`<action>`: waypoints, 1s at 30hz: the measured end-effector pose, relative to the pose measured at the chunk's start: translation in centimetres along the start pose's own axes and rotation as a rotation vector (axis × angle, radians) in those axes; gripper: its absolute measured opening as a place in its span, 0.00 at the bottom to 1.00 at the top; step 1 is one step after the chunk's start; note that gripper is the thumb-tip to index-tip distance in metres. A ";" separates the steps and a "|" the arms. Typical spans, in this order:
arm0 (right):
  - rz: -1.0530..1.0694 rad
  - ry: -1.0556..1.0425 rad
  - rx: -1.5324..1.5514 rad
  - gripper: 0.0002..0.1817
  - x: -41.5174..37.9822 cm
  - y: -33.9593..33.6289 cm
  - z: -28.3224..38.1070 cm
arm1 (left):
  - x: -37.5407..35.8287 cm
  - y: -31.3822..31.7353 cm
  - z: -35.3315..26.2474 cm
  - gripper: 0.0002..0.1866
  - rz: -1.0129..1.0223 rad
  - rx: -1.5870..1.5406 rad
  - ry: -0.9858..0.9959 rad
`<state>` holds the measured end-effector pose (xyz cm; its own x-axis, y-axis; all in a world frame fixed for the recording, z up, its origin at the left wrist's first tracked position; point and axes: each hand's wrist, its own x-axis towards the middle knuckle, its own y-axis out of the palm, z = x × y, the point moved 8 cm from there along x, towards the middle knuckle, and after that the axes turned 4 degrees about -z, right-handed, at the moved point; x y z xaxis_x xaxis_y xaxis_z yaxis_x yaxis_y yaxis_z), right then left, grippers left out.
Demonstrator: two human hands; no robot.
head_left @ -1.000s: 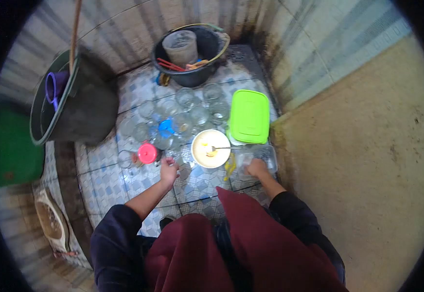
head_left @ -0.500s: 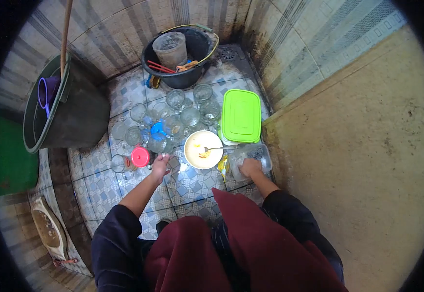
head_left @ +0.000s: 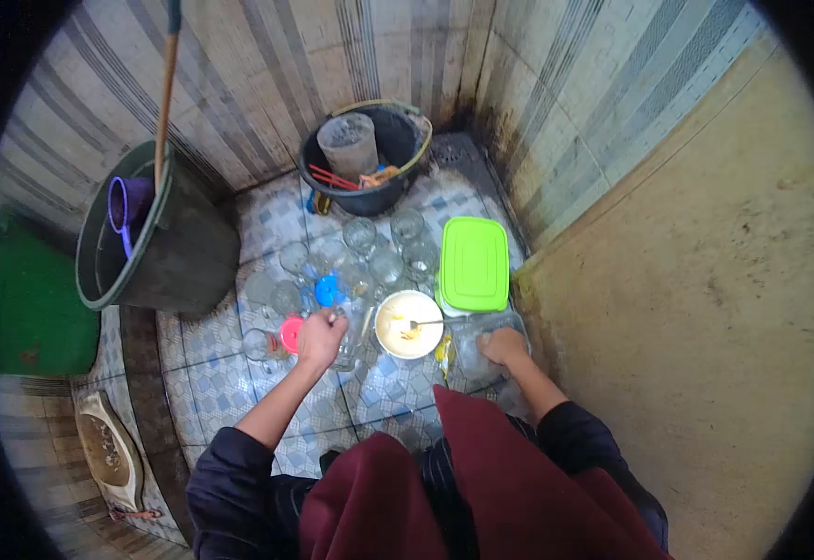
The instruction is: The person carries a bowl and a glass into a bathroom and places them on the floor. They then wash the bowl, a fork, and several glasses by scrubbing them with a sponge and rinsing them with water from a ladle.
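My left hand point(head_left: 321, 342) is closed, apparently on a clear glass mug point(head_left: 358, 351) that shows at its right side; the grip itself is partly hidden. A red lid point(head_left: 290, 334) lies right behind its knuckles. My right hand point(head_left: 503, 346) has its fingers closed at a clear plastic container point(head_left: 468, 359). Between the hands sits a cream bowl point(head_left: 394, 344) with a fork point(head_left: 426, 323) and yellow food scraps. A yellow wrapper point(head_left: 444, 355) lies between the bowl and the container.
Several glass mugs point(head_left: 386, 267) and a blue plastic piece point(head_left: 329, 291) stand beyond my left hand. A green-lidded box point(head_left: 474, 265) is beside the right wall. Behind are a black bucket point(head_left: 370, 201) and a large dark bin point(head_left: 192, 271) with a purple dipper point(head_left: 131, 210).
My left hand has closed, and a glass mug now shows beside it. My right hand stays at the plastic container. The whole view has shifted, with things appearing lower and further right.
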<state>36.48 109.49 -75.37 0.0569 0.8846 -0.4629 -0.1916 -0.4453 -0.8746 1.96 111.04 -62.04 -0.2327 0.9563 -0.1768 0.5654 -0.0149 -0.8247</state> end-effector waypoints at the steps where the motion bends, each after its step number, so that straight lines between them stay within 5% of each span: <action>1: -0.028 -0.010 0.000 0.28 0.0 -2.5 0.8 | 0.9 -1.2 -1.9 0.17 -0.026 -0.007 0.013; 4: 0.293 0.120 0.100 0.24 -1.9 -9.0 3.1 | 2.2 -3.0 -7.6 0.14 -0.045 0.226 0.217; 7: 0.220 0.035 -0.179 0.30 0.9 -14.2 6.2 | 3.8 -4.3 -11.5 0.10 -0.037 0.413 0.390; 14: -0.090 -0.119 -0.042 0.32 1.8 -27.3 18.8 | 5.5 -5.9 -11.0 0.15 0.212 0.335 0.242; 19: -0.075 -0.430 -0.047 0.25 -0.2 -28.3 24.4 | 5.0 -9.4 -11.9 0.09 0.075 0.159 0.390; 22: -0.185 -0.644 0.145 0.23 -2.4 -29.5 26.9 | 4.8 -11.8 -10.8 0.18 -0.065 0.008 0.395; 27: -0.197 -0.892 0.375 0.13 -4.8 -28.7 31.1 | 3.6 -15.9 -9.9 0.17 -0.207 -0.107 0.397; 30: 0.185 -1.055 0.750 0.18 -5.4 -25.2 33.4 | 2.1 -16.9 -11.9 0.12 -0.274 -0.134 0.616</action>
<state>8.26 120.55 -45.98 -0.7541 0.6532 0.0677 -0.6293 -0.6893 -0.3588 1.30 116.78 -42.13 0.0888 0.9128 0.3987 0.6523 0.2493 -0.7158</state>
